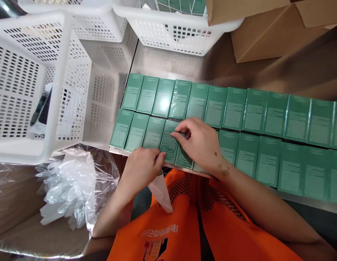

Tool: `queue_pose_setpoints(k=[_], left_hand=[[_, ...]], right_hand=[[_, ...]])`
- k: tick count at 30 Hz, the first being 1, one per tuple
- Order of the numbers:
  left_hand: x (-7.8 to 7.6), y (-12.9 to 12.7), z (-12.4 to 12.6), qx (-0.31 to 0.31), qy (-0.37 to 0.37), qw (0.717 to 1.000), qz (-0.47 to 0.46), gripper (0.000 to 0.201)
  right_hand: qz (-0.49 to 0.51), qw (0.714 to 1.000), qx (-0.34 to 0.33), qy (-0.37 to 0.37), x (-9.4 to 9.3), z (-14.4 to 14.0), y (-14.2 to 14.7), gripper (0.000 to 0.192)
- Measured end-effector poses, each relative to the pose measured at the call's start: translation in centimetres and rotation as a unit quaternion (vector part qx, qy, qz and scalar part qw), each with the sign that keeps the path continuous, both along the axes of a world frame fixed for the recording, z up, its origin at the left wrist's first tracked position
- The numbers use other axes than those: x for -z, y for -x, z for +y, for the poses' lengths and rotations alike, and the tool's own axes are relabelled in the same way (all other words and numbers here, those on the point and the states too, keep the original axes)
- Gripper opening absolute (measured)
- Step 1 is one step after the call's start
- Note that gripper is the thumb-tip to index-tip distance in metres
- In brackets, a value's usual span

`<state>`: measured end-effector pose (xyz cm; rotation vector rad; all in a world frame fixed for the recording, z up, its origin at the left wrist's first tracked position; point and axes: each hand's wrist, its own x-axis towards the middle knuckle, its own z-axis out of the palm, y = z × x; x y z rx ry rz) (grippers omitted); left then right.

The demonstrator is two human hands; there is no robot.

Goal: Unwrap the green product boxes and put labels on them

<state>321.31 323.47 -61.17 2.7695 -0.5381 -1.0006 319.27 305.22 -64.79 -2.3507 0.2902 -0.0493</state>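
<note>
Green printed boxes (163, 98) lie side by side in two long rows on a metal table. My right hand (201, 143) bends over the near row, thumb and forefinger pinched together just above the top edge of one green box (169, 145). Whatever sits between those fingertips, if anything, is too small to make out. At the table's front edge, my left hand (143, 165) is closed, its knuckles beside the near row. A whitish translucent strip (162, 194) hangs down from under its thumb. The palm side of the left hand is hidden.
White perforated baskets (62, 83) stand at the left and another basket (171, 32) at the back. A cardboard box (258, 40) is at the back right. Below the table at left, a plastic-lined carton (103, 170) holds crumpled clear film and white paper (67, 185).
</note>
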Motion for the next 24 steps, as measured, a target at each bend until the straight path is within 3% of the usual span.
queue_pose_setpoints(k=[3,5,8,11,14,17,19,21,24], left_hand=[[-0.3,0.2,0.5,-0.008,-0.042,0.999,-0.009,0.048],[-0.4,0.6,1.3,-0.034,-0.045,0.998,-0.026,0.049],[-0.3,1.3,2.6,-0.133,0.013,0.984,-0.12,0.047],[-0.4,2.2,3.4,-0.256,0.142,0.919,-0.264,0.051],[-0.7,2.7,3.8,-0.349,0.254,0.846,-0.311,0.051],[-1.3,2.7,4.6,-0.384,0.384,0.808,-0.227,0.051],[-1.8,2.6,5.5,-0.363,0.467,0.798,-0.115,0.039],[-2.0,2.5,6.3,-0.327,0.502,0.801,-0.022,0.03],[-1.9,2.5,6.9,-0.311,0.498,0.809,0.002,0.021]], right_hand=[[-0.022,0.999,0.042,-0.018,0.3,-0.4,0.0,0.04],[-0.04,0.998,0.027,-0.047,-0.1,-0.6,0.4,0.036],[-0.099,0.987,-0.019,-0.123,-1.7,0.1,2.2,0.027],[-0.154,0.963,-0.116,-0.189,-3.1,2.0,4.4,0.035],[-0.178,0.931,-0.222,-0.228,-3.2,4.1,5.2,0.039],[-0.164,0.939,-0.198,-0.227,-2.5,5.1,4.6,0.022],[-0.178,0.948,-0.161,-0.211,-2.2,5.0,3.9,0.022],[-0.219,0.945,-0.151,-0.188,-2.1,4.6,3.3,0.022],[-0.292,0.933,-0.164,-0.133,-2.1,4.3,2.9,0.019]])
